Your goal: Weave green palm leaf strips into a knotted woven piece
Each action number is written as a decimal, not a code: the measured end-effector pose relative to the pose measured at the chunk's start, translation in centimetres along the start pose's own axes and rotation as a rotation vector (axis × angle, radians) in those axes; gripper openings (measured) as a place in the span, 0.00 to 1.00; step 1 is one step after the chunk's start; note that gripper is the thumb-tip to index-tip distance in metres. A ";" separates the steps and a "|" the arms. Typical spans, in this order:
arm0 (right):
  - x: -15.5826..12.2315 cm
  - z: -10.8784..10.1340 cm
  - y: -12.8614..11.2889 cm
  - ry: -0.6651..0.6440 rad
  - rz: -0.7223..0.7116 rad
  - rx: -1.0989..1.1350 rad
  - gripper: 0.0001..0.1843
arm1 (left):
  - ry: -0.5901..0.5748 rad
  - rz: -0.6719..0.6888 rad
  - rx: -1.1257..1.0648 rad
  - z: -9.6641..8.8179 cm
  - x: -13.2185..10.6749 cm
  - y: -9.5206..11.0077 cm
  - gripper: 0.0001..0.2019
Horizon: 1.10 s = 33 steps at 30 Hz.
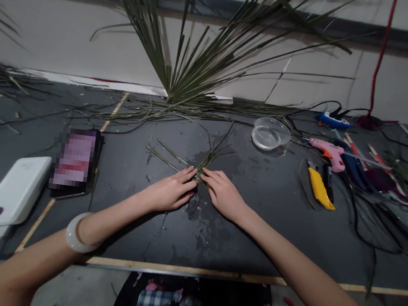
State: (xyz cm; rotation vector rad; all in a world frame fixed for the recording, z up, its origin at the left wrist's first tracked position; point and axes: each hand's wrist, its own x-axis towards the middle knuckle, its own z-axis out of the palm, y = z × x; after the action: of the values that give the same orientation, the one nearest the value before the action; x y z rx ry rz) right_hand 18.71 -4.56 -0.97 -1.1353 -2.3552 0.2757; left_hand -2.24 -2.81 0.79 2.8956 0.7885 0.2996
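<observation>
Thin green palm leaf strips (208, 159) come together between my two hands, low over the middle of the dark table. My left hand (174, 189) has its fingers closed on the strips from the left, and a white bangle (80, 232) circles that wrist. From the right, my right hand (223, 195) pinches the same strips with its fingertips. Loose ends of the strips fan out up and to the left. What the strips form at the fingertips is partly covered by the fingers. Wet patches (209, 228) mark the tabletop just below my hands.
A large palm leaf fan (183, 76) stands against the wall. On the left lie a phone (74, 159) and a white power bank (15, 192). At right are a clear plastic bowl (271, 134), a pink glue gun (328, 152), a yellow utility knife (320, 188) and cables.
</observation>
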 end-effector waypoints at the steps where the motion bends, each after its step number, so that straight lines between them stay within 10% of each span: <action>1: 0.0 0.0 0.0 -0.014 -0.002 -0.013 0.20 | -0.001 0.000 0.009 0.0 0.0 0.0 0.13; 12: 0.0 0.2 0.0 -0.009 -0.014 -0.028 0.22 | 0.099 -0.038 0.031 0.2 -0.2 0.1 0.14; 26: 0.1 0.5 -0.2 -0.041 -0.031 -0.111 0.23 | 0.132 -0.614 0.275 -0.7 -0.1 -1.1 0.20; 33: 0.0 0.7 -0.1 -0.049 -0.026 -0.130 0.22 | 0.137 -0.521 0.198 -1.2 0.3 -4.2 0.17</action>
State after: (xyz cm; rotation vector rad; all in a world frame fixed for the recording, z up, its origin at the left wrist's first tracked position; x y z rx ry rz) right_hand 18.28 -4.58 -1.48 -1.1691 -2.4596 0.1442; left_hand -4.27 1.07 1.27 2.7191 1.6300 0.3771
